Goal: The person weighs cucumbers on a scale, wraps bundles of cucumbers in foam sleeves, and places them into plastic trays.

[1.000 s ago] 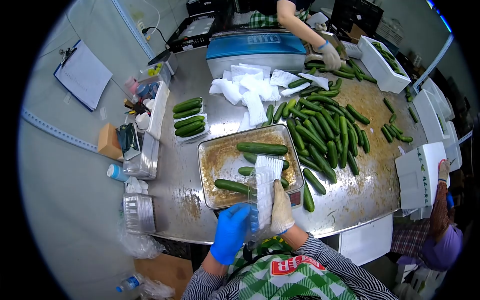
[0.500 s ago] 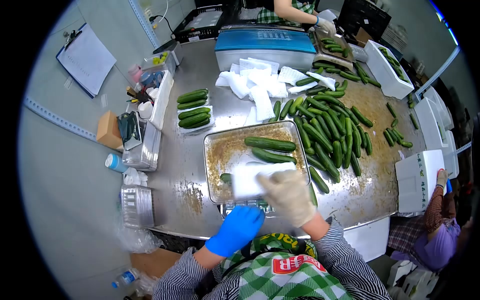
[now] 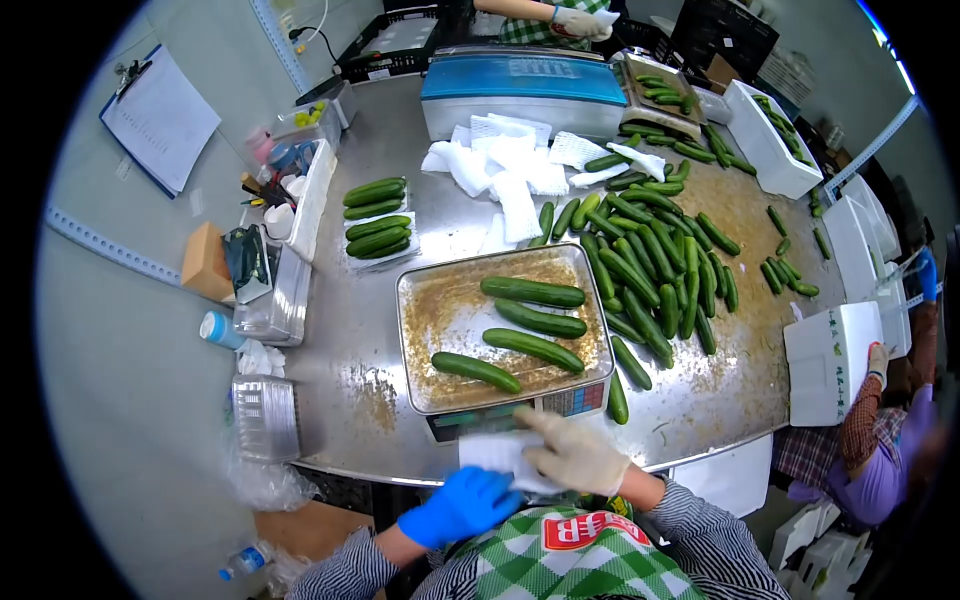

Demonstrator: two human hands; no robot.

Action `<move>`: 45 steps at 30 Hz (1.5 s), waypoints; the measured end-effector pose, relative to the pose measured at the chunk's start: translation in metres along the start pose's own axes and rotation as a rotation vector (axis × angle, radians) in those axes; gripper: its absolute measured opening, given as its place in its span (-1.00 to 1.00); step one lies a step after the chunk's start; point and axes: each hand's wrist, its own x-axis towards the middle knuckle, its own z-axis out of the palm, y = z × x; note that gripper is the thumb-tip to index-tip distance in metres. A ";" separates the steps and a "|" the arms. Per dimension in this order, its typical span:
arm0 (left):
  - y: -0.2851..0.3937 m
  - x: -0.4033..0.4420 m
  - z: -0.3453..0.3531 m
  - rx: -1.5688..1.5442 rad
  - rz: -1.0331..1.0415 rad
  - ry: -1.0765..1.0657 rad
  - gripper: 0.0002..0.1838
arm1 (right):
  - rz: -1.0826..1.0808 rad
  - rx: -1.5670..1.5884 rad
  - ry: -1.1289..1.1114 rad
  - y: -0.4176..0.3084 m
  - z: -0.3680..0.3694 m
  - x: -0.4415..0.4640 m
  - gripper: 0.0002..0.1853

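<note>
My left hand (image 3: 462, 507), in a blue glove, is closed at the near table edge, round what looks like a clear plastic tray, mostly hidden by the hands. Over it lies a white padded sheet (image 3: 500, 455). My right hand (image 3: 575, 455), in a beige glove, has its fingers on the sheet's right side, slightly blurred. Just beyond both hands, a stained metal pan (image 3: 425, 320) rests on a scale (image 3: 583, 400) with a keypad. Several cucumbers (image 3: 532, 348) lie apart in the pan. The scale's front is partly covered by my right hand.
A large cucumber pile (image 3: 650, 265) lies right of the pan. Wrapped cucumbers (image 3: 378, 237) and white netting (image 3: 515, 170) are behind it. Stacked clear trays (image 3: 266, 418) stand left. Co-workers stand at the far side and by a white foam box (image 3: 832, 362) at right.
The white sheet has come down from over the pan to between my hands, uncovering the cucumbers there. Both hands moved nearer my body. The far co-worker's hand moved left, now holding something white.
</note>
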 end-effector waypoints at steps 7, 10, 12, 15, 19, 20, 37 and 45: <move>0.026 -0.005 0.004 -0.187 0.013 -0.128 -0.66 | 0.159 -0.038 -0.594 0.037 0.048 -0.026 -0.59; 0.023 -0.012 0.003 -0.250 -0.018 -0.345 -0.68 | 0.225 -0.178 -0.459 0.028 0.052 -0.011 -0.61; 0.019 -0.014 -0.003 -0.243 0.000 -0.362 -0.70 | 0.214 -0.299 -0.217 0.038 0.055 -0.001 -0.63; 0.016 -0.028 0.003 -0.328 -0.053 -0.149 -0.76 | 0.156 -0.512 0.123 0.022 0.006 0.033 -0.74; 0.009 -0.043 0.002 -0.317 -0.111 -0.129 -0.78 | 0.237 -0.805 0.315 0.067 -0.007 0.052 -0.63; 0.005 -0.045 0.002 -0.328 -0.120 -0.107 -0.78 | 0.222 -0.786 0.262 0.070 -0.007 0.056 -0.60; -0.038 -0.085 -0.033 -0.238 -0.262 0.061 -0.81 | 0.227 -0.781 0.165 0.048 0.012 0.104 -0.23; -0.038 -0.081 -0.041 -0.205 -0.343 0.158 -0.85 | 0.071 -0.994 0.211 0.040 0.023 0.097 -0.43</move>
